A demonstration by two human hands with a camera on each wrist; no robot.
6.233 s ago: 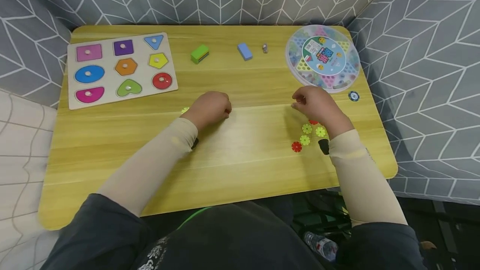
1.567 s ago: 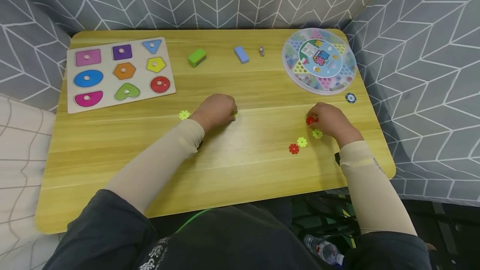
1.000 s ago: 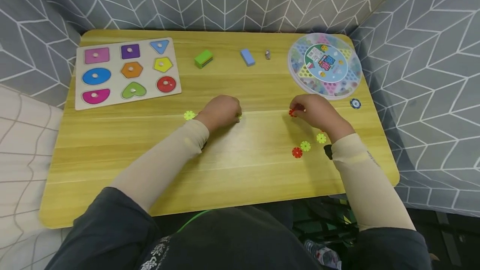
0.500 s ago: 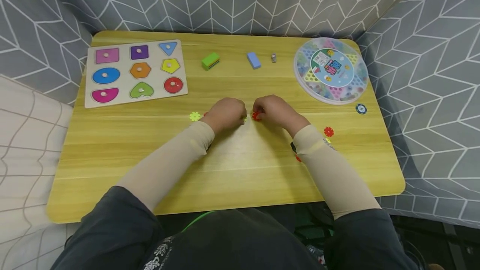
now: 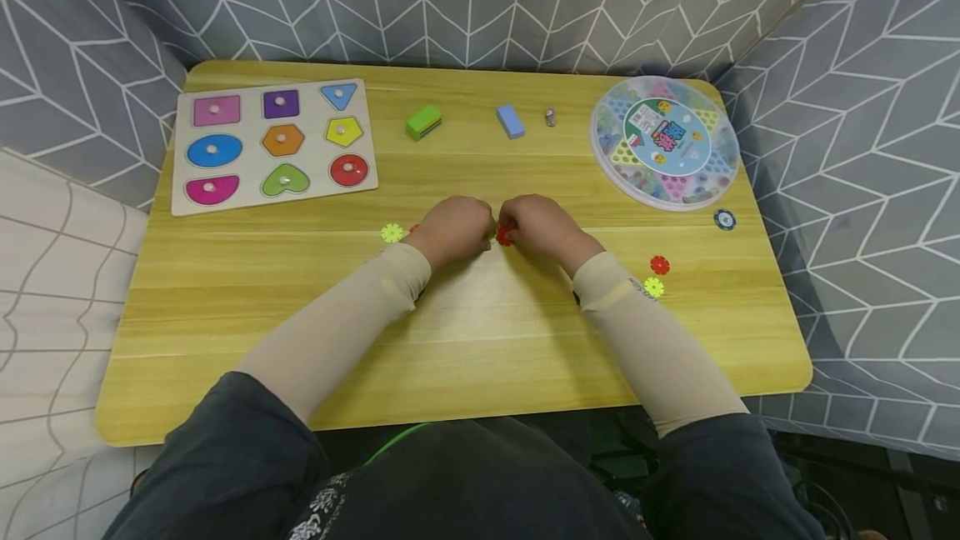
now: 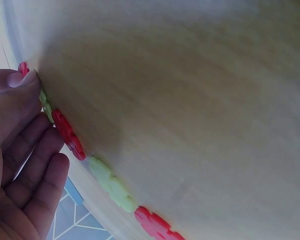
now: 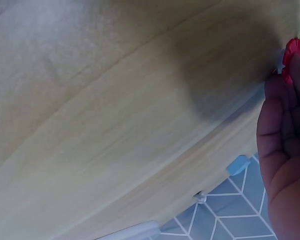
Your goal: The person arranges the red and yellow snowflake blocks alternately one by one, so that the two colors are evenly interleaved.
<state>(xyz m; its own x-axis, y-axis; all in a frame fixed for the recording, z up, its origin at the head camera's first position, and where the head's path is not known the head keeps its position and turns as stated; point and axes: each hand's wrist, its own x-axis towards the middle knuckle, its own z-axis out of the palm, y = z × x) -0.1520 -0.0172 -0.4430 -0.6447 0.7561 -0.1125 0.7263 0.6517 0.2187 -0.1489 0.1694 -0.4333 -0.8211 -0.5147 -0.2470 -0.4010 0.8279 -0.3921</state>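
In the head view my left hand (image 5: 457, 227) pinches a yellow-green notched plastic disc (image 5: 492, 240) near the table's middle. That snowflake-like disc ends a row of alternating discs, with a yellow-green one (image 5: 392, 232) at its left end. The left wrist view shows the row edge to edge: a red disc (image 6: 68, 134), a yellow-green one (image 6: 111, 184) and another red one (image 6: 160, 227). My right hand (image 5: 538, 227) pinches a red disc (image 5: 505, 235) against or very near the held yellow-green one. Fingers hide whether the two interlock.
A loose red disc (image 5: 660, 265) and a yellow-green disc (image 5: 654, 287) lie beside my right forearm. Behind are a shape puzzle board (image 5: 251, 182), a green block (image 5: 423, 122), a blue block (image 5: 511, 121), a small metallic item (image 5: 551, 117), a round game box (image 5: 667, 140) and a dark round chip (image 5: 724, 219).
My right hand took a red disc from the loose discs on the right and carried it left to my left hand. The left hand stayed near the middle, holding the row.
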